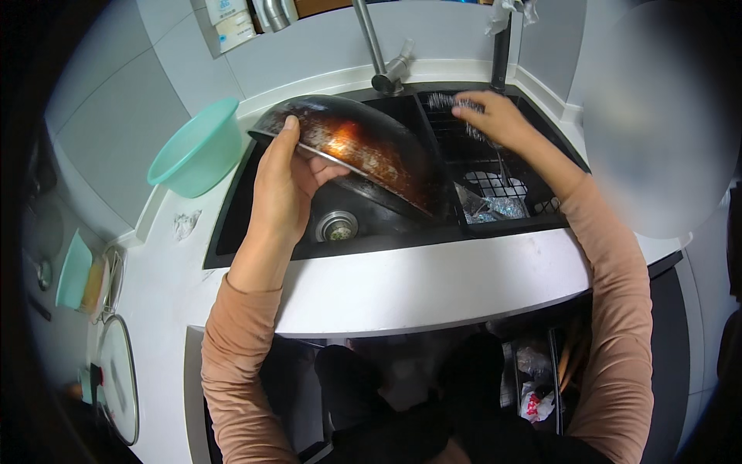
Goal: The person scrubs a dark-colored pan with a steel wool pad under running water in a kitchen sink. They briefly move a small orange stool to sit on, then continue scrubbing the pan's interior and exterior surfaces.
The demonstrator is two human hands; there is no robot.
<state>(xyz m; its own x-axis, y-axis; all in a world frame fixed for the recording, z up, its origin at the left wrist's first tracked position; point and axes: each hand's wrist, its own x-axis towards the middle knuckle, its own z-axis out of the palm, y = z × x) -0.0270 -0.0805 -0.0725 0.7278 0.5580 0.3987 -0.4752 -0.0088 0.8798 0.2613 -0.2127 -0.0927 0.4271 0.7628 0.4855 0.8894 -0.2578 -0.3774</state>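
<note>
My left hand (290,174) grips the rim of a dark metal wok (359,142), thumb on its outside and fingers under the edge. The wok is tilted, with its scorched, brown-stained underside facing up over the left basin of a black double sink (249,232). Above the right basin, my right hand (498,119) holds a silvery scourer (443,101), blurred and partly covered by the fingers; it looks like steel wool. Beneath that hand lies a black wire rack (487,182). A shiny silvery piece (501,209) lies at the near side of that basin.
The faucet (391,78) rises behind the sink. On the left, a mint-green plastic basin (200,151) leans, and a glass lid (119,377) stands on the white counter (162,278). A blurred pale object (661,127) blocks the right side. Below is an open cabinet with bags (533,400).
</note>
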